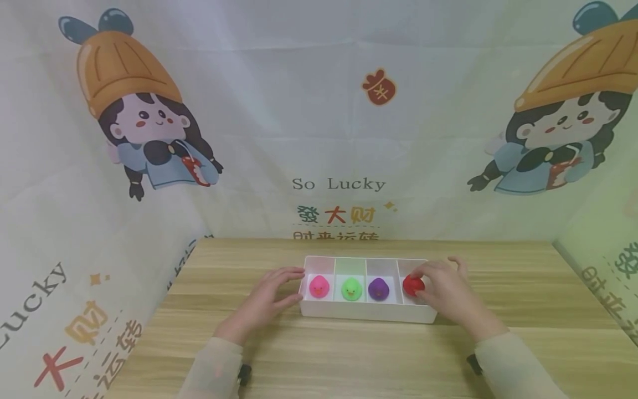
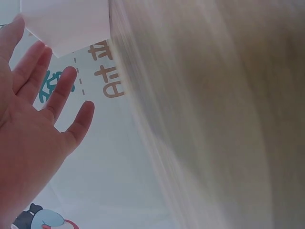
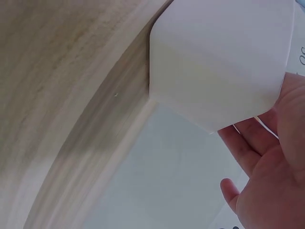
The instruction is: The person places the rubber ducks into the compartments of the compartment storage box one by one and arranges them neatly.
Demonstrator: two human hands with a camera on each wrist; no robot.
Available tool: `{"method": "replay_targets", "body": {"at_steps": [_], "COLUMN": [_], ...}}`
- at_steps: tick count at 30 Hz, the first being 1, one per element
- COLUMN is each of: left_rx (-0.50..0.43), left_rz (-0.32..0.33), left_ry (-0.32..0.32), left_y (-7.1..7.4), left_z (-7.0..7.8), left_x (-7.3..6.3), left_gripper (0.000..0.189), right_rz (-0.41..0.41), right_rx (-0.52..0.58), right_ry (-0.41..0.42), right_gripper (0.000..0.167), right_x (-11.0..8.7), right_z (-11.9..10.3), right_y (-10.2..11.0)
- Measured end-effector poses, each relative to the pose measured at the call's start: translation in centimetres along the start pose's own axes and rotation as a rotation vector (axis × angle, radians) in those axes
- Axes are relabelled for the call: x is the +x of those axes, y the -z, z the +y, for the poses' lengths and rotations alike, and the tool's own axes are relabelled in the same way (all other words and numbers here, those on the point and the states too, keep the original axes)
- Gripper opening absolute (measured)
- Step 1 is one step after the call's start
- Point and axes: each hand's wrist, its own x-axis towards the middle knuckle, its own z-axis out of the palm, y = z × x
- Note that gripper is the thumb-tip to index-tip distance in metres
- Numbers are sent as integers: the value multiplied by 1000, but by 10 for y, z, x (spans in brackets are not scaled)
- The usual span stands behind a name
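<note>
A white divided box (image 1: 366,311) stands on the table with one small toy duck in each compartment. From left to right they are a pink duck (image 1: 319,286), a green duck (image 1: 351,289), a purple duck (image 1: 379,288) and a red duck (image 1: 411,285). My right hand (image 1: 445,286) reaches over the box's right end, its thumb and fingers pinching the red duck, which they partly cover. At the opposite end, my left hand (image 1: 269,295) touches the box wall with fingers spread and loosely extended. Both wrist views show the box's outer end walls, hiding the ducks.
A wood-grain table (image 1: 349,354) carries the box near its back edge. Behind it and at both sides hangs a pale printed cloth (image 1: 319,111) with cartoon figures and lettering. Dark wrist devices sit below both sleeves.
</note>
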Motion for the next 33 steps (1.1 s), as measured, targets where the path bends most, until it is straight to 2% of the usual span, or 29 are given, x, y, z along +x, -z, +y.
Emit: {"method": "replay_targets", "body": {"at_steps": [8, 26, 33], "left_rx": [-19, -14, -5], "left_rz": [2, 7, 1], "left_ry": [-5, -4, 2], "left_y": [0, 0, 0], "left_z": [-1, -2, -2], "left_x": [0, 0, -1], "left_gripper": [51, 51, 51], "right_rz": [-62, -155, -163], "right_rx": [-39, -6, 4], "right_ry": [-10, -41, -55], "right_gripper": [28, 29, 30], "right_x": [7, 12, 15], "right_z": [-1, -2, -2], "right_y": [1, 2, 1]}}
